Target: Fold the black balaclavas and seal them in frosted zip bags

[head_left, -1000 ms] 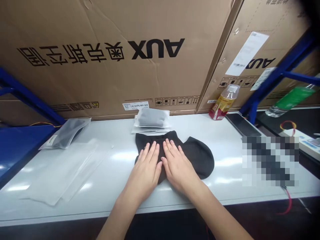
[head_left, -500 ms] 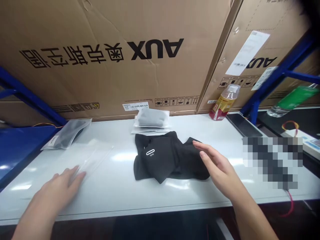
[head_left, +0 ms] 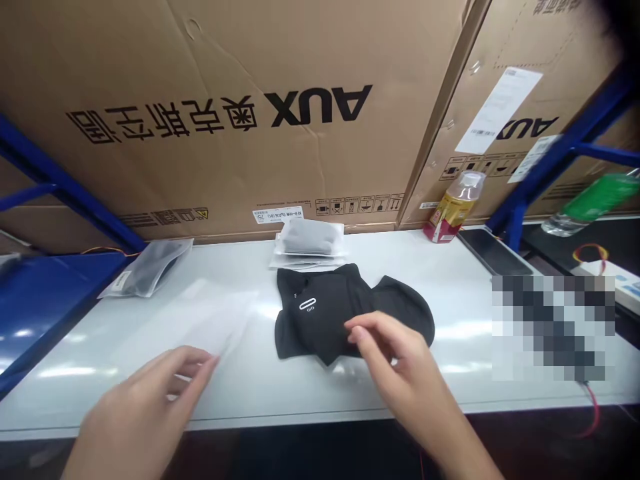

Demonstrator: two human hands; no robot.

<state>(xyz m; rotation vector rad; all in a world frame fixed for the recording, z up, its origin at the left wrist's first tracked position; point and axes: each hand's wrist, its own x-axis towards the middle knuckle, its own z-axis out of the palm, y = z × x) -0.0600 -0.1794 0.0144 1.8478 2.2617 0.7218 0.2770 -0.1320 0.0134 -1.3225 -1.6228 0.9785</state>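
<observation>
While the left hand [head_left: 145, 400] pinches a translucent plastic sleeve [head_left: 226, 317] by its edge, a light, level grip suits it | right hand [head_left: 407, 373] half-curled over black fabric [head_left: 325, 323], hold unclear

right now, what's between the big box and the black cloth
The head view shows a stack of packets between the big box and the black cloth.

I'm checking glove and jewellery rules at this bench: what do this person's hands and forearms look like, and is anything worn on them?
The left hand and right hand are both bare: no glove or ring shows. No watch, bracelet or sleeve is visible on the parts of the forearms in view. Motion blur hides finer detail on the left hand.
</observation>
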